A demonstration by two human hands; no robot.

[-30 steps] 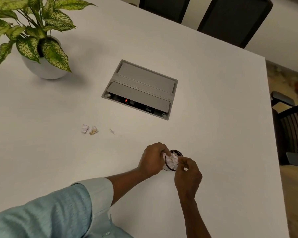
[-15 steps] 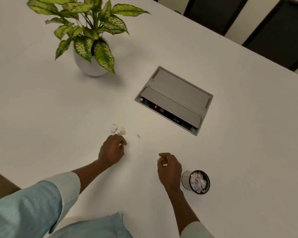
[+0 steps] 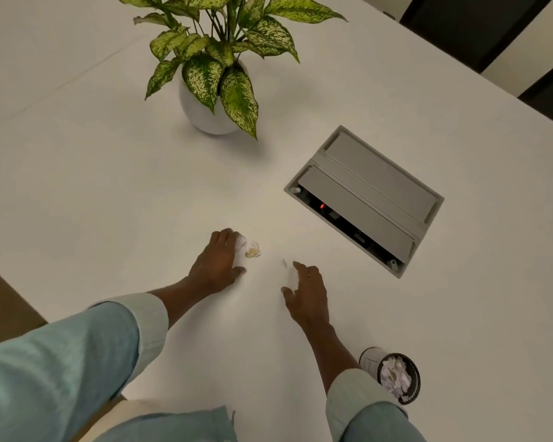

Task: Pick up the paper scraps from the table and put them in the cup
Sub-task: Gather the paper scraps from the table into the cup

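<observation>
The cup [image 3: 393,376] sits closest to the near edge of the table [image 3: 77,193], on the right, tipped toward the camera so you can see it's stuffed with white scraps; the right sleeve [image 3: 361,400] cuts off its left side. Further in, the right hand [image 3: 308,296] lies palm down with fingers [image 3: 300,268] spread loosely, holding nothing, tips just short of a tiny sliver of paper [image 3: 284,262] that's honestly hard to make out. Half a second ago that hand was curled up right beside the cup, so it's gone forward. The left hand [image 3: 219,261] was just short of the crumpled scraps [image 3: 249,248] before; now its fingers curl onto the white one, half hiding it, though I can't tell if it's actually gripped. The yellowish bit lies just beside. Toward the far edge are the grey socket box [image 3: 374,193] and the potted plant [image 3: 217,71], leaves cropped at the top.
</observation>
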